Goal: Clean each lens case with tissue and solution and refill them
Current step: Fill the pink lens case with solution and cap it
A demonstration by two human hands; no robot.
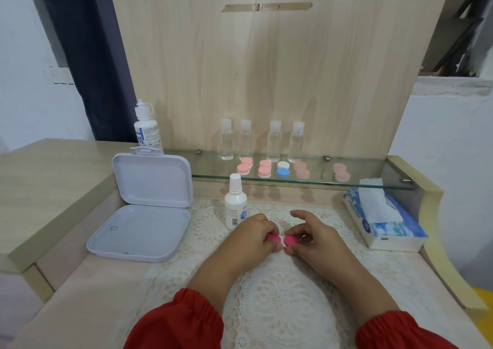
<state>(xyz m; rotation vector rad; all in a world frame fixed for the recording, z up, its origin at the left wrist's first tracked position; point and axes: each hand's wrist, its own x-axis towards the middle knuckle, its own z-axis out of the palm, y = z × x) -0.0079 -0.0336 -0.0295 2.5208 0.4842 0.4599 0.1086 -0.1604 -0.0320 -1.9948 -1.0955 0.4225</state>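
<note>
Two red sleeves (186, 319) with gathered cuffs sit closest to the viewer, and bare forearms reach forward from them over a white lace mat (280, 303) spread on the pale table (88, 290). The lace mat serves as the landmark for everything else.

Over the far half of the mat, both hands meet on one lens case (282, 239) with bright pink caps and a white middle. The left hand (256, 232) is curled closed, its fingertips pinching the left pink cap. The right hand (309, 234) is likewise curled around the right pink cap, with its index finger lifted and bent above. Whether the case rests on the mat or is held just above it cannot be told.

At the mat's far left corner stands a small white solution bottle (234, 202) with a white cap, just beside the left hand. Left of the mat lies an open white box (141, 231), its lid standing upright behind its tray. Behind that lid stands a taller white bottle (148, 127) with a blue-printed label.

Right of the mat lies a blue and white tissue pack (394, 228) with a white sheet sticking up from it.

Beyond the mat's far edge runs a glass shelf (373, 183) against a wooden back panel (266, 68). On it stand four clear small bottles (226, 143) in a row, and in front of them lie more lens cases: several pale pink cases (244, 166) and one blue and white case (283, 169).
</note>
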